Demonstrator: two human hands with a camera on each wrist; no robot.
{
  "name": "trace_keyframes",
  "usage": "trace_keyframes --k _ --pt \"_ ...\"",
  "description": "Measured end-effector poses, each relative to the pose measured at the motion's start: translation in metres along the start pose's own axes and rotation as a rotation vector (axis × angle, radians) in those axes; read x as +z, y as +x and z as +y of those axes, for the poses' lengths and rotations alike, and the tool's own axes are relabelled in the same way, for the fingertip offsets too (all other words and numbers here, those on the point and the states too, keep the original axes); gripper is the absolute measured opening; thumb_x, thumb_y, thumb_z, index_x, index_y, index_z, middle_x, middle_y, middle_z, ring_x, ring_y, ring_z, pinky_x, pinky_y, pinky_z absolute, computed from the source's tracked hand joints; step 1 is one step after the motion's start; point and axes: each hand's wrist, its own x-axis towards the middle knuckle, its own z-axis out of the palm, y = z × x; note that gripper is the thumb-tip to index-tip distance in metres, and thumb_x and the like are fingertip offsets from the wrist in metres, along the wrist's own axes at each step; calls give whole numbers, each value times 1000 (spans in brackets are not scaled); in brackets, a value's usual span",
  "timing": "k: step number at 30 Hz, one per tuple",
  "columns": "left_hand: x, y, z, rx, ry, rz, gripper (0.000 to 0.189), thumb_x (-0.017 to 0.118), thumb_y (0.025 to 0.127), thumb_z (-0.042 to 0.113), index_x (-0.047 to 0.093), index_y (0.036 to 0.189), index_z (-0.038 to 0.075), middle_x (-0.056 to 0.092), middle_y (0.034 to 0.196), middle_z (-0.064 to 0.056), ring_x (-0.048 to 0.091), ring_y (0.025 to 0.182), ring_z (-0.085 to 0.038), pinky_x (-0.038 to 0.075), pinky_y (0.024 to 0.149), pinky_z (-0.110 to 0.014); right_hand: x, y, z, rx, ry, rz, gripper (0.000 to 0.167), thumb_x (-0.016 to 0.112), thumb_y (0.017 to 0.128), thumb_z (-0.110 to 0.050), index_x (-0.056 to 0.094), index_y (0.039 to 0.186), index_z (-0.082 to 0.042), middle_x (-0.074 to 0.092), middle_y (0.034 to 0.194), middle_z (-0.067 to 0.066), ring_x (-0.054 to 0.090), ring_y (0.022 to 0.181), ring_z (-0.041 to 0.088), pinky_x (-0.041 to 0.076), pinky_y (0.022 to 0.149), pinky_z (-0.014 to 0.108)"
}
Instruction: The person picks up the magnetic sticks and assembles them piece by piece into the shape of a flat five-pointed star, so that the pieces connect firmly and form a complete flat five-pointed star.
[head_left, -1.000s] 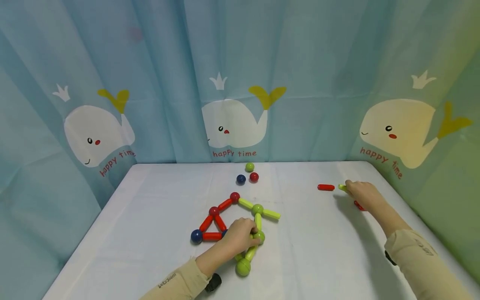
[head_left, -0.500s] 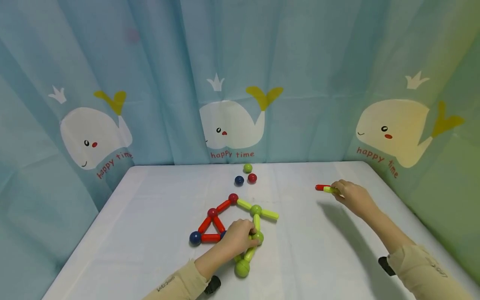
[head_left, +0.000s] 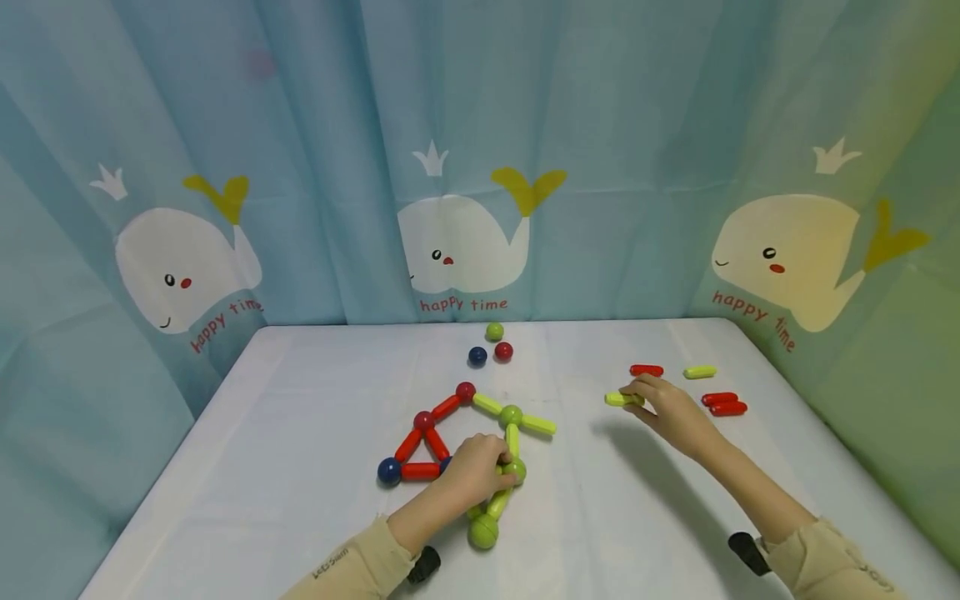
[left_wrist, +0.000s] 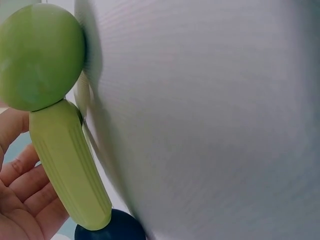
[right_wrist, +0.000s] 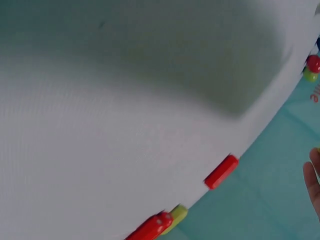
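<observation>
A flat figure of toy building rods and balls lies mid-table, with red rods [head_left: 421, 472] and navy balls [head_left: 389, 472] on the left and yellow-green rods [head_left: 537, 425] on the right. My left hand [head_left: 474, 469] holds the figure at a green ball [head_left: 516, 472], covering part of it. Close up in the left wrist view are the front green ball [left_wrist: 40, 57], a yellow-green rod [left_wrist: 70, 165] and a navy ball [left_wrist: 112, 226]. To the right, above the table, my right hand [head_left: 671, 415] pinches a loose yellow-green rod [head_left: 617, 400] between thumb and fingers.
Behind the figure sit a loose green ball [head_left: 494, 332], a red ball [head_left: 504, 352] and a navy ball [head_left: 477, 357]. Red rods [head_left: 726, 408] and another yellow-green rod [head_left: 701, 372] lie at the right. A whale-print curtain [head_left: 330, 208] hangs behind the table.
My right hand has moved left and toward me from the loose rods, carrying the yellow-green rod past the red one. My left hand keeps its place on the figure.
</observation>
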Motion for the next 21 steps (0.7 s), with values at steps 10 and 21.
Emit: trace_keyframes --k 10,21 --pt "-1 -1 1 1 7 -7 16 77 79 21 65 80 10 59 74 5 49 66 -5 44 58 -17 13 5 -37 64 147 -118 22 77 71 3 69 91 -4 69 87 2 62 76 14 55 69 31" --pt "-2 1 -2 26 6 -4 17 77 78 21 69 87 8 65 79 3 53 70 -5 47 63 -19 31 15 -71 53 352 -277 18 74 75 0 68 92 -3 68 89 4 58 74 9 53 66 25"
